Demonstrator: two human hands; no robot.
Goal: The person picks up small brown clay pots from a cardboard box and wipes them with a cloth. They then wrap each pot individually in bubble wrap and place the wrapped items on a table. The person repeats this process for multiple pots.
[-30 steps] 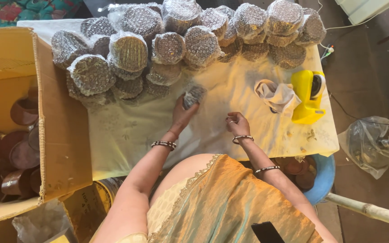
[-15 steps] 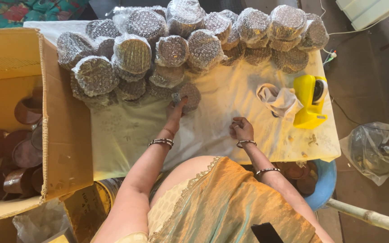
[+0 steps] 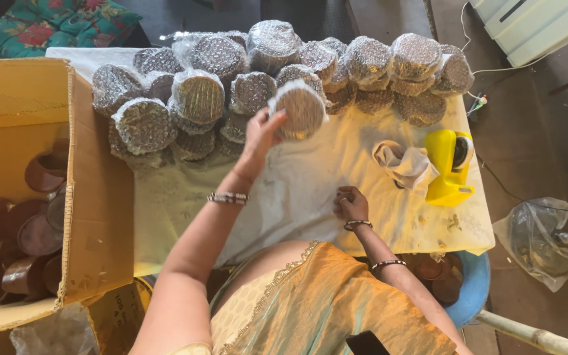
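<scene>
Head cam: left hand [image 3: 262,135] is stretched fwd over the cloth-covered table [image 3: 310,197], fingers [image 3: 276,117] curled round the left rim of a bubble-wrapped round puck [image 3: 302,110]. Puck sits up-right of the palm, held on edge, flat face tilted toward the cam, touching or just shy of the pile of wrapped pucks [image 3: 231,85] at the far side; can't tell which. Left hand is the nearer by far. Right hand [image 3: 352,205] rests low on the cloth, well apart from the puck, fingers loosely bent, nothing in them. Yellow tape dispenser [image 3: 451,165] and crumpled rag [image 3: 403,164] lie to its right. Open cardboard box [image 3: 14,125] w/ brown pots stands on the left.

Vs 0.5 s ago: puck was lower, near the cloth below the pile; now lifted, further right, level w/ the front row. Right hand is about where it was.
</scene>
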